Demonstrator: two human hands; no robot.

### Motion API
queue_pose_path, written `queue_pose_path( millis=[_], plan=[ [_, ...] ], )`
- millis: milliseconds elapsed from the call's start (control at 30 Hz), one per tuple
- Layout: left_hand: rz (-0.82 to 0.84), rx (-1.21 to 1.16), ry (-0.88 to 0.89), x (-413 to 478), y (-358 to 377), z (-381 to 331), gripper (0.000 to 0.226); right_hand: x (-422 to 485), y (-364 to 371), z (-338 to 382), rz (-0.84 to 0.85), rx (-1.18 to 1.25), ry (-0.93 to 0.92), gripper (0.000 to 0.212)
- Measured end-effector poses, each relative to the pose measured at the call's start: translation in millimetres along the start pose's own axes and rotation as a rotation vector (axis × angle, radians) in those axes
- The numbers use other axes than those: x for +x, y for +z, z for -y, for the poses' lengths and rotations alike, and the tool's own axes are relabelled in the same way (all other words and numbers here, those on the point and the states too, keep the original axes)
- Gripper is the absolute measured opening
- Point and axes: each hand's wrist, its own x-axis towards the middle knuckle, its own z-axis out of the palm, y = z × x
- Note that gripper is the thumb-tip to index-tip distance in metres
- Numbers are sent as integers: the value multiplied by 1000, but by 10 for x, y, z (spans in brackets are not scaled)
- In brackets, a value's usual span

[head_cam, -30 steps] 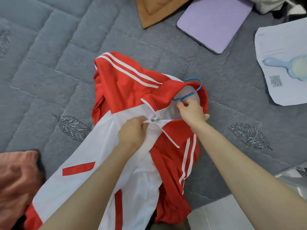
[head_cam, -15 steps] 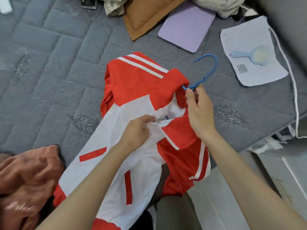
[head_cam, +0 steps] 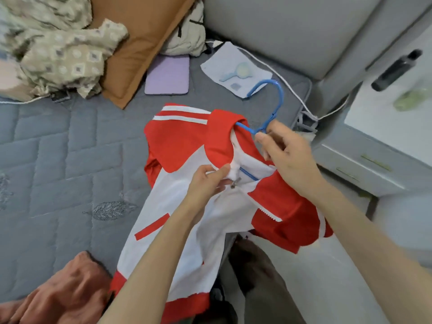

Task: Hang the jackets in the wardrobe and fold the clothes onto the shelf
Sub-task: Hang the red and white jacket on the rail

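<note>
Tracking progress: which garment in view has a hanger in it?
The red-and-white jacket: a blue hanger sticks out of its collar, pinched by the right hand. The pink garment and the patterned beige garment have none.

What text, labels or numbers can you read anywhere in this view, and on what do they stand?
Nothing here is legible.
On the white paper sheet: a small dark printed square, probably a code, too blurred to read.
On the red and white zip jacket: no lettering shows.
On the blue plastic hanger: no marking shows.
On the black bottle: too blurred to tell whether there is a label.
</note>
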Motion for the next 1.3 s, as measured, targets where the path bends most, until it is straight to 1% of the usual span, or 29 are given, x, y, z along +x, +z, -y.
queue_pose_path(
  millis=[100,233,300,400,500,633,700,733,833,867,933,1033,1167,1300],
  plan=[
    [107,37,102,-310,286,77,25,-510,-358,114,-118,-40,30,24],
    [195,78,171,-691,761,137,27,-1186,-893,180,-298,-79,122,20],
    [283,115,198,-869,1018,146,28,-1519,-1183,221,-378,-90,159,21],
    [385,173,256,-1120,1437,129,26,-1980,-1594,330,-472,-141,208,26],
    [460,222,354,-1412,1854,79,25,-2437,-2006,460,-561,-212,282,26],
    [519,261,407,-1784,2343,20,24,-2943,-2521,666,-647,-192,342,23],
    [557,430,357,-1944,2635,17,27,-3152,-2743,753,-686,-200,352,20],
    [593,549,292,-2029,2790,16,32,-3251,-2845,786,-706,-200,352,19],
    [792,866,100,-2329,3344,33,56,-3565,-3138,844,-769,-210,366,17],
    [862,939,73,-2442,3550,65,61,-3681,-3229,849,-789,-226,373,17],
    [955,1039,57,-2675,3969,160,64,-3921,-3415,850,-824,-271,394,18],
    [1032,1114,45,-3006,4572,353,58,-4317,-3750,824,-909,-339,446,23],
    [1171,1109,-14,-3364,5287,610,30,-4826,-4202,740,-1034,-407,481,20],
    [1285,1121,-31,-3688,5845,852,27,-5264,-4579,671,-1136,-442,501,22]
  ],
)
